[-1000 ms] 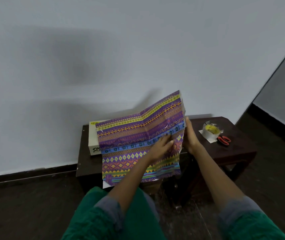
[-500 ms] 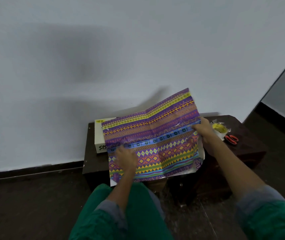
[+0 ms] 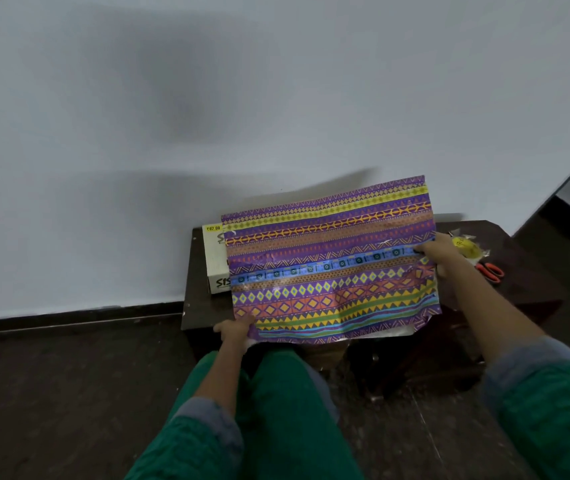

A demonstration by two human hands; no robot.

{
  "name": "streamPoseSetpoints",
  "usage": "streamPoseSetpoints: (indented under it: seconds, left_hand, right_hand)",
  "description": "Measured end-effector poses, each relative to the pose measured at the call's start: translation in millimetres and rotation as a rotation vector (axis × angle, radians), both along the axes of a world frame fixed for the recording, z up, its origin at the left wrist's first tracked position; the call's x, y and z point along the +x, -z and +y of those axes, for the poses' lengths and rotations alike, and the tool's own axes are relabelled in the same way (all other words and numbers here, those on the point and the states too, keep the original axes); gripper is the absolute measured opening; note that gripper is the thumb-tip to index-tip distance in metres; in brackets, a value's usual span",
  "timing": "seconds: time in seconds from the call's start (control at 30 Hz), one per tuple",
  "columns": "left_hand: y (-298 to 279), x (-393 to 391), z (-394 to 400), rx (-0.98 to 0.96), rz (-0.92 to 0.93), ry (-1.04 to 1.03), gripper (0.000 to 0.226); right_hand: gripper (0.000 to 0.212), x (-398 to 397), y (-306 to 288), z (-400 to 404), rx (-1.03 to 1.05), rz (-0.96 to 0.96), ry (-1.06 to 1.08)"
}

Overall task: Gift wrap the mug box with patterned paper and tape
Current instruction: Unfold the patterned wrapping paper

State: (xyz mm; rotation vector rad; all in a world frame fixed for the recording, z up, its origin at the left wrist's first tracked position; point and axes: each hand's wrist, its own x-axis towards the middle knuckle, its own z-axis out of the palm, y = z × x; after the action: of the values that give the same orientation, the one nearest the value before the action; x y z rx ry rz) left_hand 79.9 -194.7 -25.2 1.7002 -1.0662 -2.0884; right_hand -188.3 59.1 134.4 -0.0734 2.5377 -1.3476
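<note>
The sheet of striped, geometric-patterned wrapping paper (image 3: 332,261) in purple, yellow, orange and blue is spread wide over the small dark wooden table (image 3: 200,306), its far edge tilted up toward the pale wall (image 3: 207,98) and its near edge hanging just past the table front, showing a silvery underside. The left hand (image 3: 235,330) pinches the near left corner, fingers curled over the edge with the paper running out to the right of them. The right hand (image 3: 439,252) grips the right edge about halfway up, fingers wrapped onto the blue band, the paper crumpling a little beside them. The cream cardboard mug box (image 3: 216,261) with a yellow price sticker sits at the table's far left, touching the paper and mostly hidden behind it; only its left end shows. Beyond the right hand lie a yellow roll of tape (image 3: 465,247) in clear wrapping and orange-handled scissors (image 3: 491,270). Green sleeves (image 3: 553,420) frame the bottom.
</note>
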Motion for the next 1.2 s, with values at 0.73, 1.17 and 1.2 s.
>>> streamPoseSetpoints:
  seconds: [0.73, 1.17, 1.2]
  left_hand:
    - [-73, 190, -71, 0.000, -0.028, 0.932, 0.031]
    - [-56, 123, -14, -1.077, -0.260, 1.220, 0.066]
    - [-57, 116, -1, -0.973, -0.240, 1.368, 0.066]
  right_hand:
    - [0.015, 74, 42, 8, 0.376, -0.294, -0.303]
    - [0.045, 147, 75, -48, 0.841, 0.490, -0.455]
    - [0.044, 152, 77, -54, 0.828, 0.513, -0.553]
